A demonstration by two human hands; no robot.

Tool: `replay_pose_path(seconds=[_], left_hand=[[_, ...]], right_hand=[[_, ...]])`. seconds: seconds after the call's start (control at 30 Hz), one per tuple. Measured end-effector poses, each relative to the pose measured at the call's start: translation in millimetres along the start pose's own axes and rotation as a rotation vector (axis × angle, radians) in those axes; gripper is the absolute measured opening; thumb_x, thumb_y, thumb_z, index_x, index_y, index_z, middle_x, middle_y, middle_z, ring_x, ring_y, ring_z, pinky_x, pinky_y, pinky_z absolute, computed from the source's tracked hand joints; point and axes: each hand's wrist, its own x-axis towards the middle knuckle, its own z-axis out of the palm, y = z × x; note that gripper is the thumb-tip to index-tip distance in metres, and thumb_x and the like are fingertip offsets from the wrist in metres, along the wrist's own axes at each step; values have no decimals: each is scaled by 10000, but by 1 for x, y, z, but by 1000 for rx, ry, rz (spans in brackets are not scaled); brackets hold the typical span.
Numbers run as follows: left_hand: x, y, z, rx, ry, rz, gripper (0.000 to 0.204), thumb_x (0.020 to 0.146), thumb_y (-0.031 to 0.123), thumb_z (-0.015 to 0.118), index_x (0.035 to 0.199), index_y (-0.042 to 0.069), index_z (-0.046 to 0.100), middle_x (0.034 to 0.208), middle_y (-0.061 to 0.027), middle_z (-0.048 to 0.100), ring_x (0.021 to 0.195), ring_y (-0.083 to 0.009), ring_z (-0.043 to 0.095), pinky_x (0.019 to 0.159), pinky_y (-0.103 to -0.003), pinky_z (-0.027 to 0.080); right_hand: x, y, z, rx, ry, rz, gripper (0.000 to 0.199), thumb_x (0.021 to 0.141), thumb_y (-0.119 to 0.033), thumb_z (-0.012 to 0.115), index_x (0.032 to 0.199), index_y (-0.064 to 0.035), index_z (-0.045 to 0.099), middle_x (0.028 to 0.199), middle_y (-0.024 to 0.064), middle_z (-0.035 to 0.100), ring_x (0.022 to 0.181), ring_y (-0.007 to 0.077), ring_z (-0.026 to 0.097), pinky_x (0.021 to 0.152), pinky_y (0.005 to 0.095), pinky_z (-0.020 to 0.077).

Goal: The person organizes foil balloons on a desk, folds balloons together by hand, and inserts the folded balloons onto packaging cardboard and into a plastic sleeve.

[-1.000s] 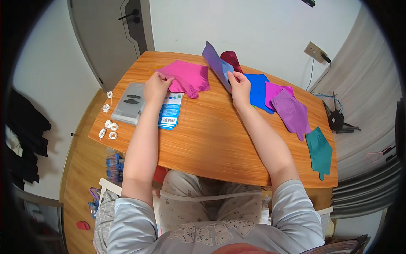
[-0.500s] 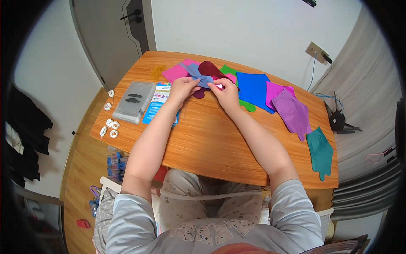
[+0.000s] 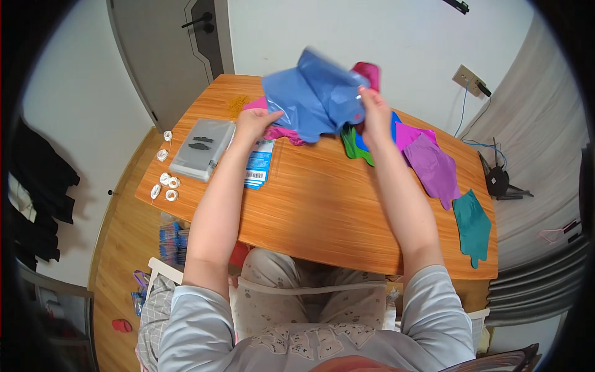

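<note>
A slate-blue foil balloon point(image 3: 313, 93), flat and creased, is spread out between my hands above the far part of the table. My left hand point(image 3: 254, 126) pinches its lower left edge between thumb and fingers. At its right side my right hand point(image 3: 375, 118) grips the edge, with the fingers partly hidden. A dark pink foil piece point(image 3: 368, 73) shows behind the balloon near my right hand. Pink foil point(image 3: 286, 134) lies below it near my left hand. The balloon covers most of what lies behind it.
Green point(image 3: 354, 147), purple point(image 3: 432, 166) and teal point(image 3: 472, 224) flat balloons lie to the right. On the left are a clear plastic case point(image 3: 201, 152), blue leaflets point(image 3: 258, 164), white ribbon rolls point(image 3: 172, 194) and a small yellow pile point(image 3: 238, 105). A wooden table point(image 3: 310, 211) bears them.
The slate-blue balloon went from a small folded bundle to a wide spread sheet. My hands moved apart, the right one rightward and up. The dark red piece behind it is now mostly covered.
</note>
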Motion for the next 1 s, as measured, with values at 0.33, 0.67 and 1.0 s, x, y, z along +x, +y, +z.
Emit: replay_pose_path(seconds=[0.33,0.67,1.0], left_hand=[[19,-4,-26,-160,104,-96,200,873,163,761,757,69,628,675,12,582,500,-72,491,475,-229,449],[11,-12,-10,187,161,1,251,841,203,771,886,44,583,698,-64,644,573,-136,633,476,-274,487],[-4,-19,20,884,104,269,422,802,372,796,1012,66,595,853,-121,707,892,-338,684,796,-434,527]], right_hand=[[111,-155,-93,-118,359,-474,252,956,-145,690,1141,12,626,1051,72,688,911,205,654,831,343,537],[6,-108,-71,-1485,-460,-1451,226,763,24,633,980,-34,657,1049,146,659,1005,325,646,846,409,542],[-83,21,-68,-1481,-627,-621,170,874,-160,666,993,-48,711,1043,114,686,1018,318,645,817,429,535]])
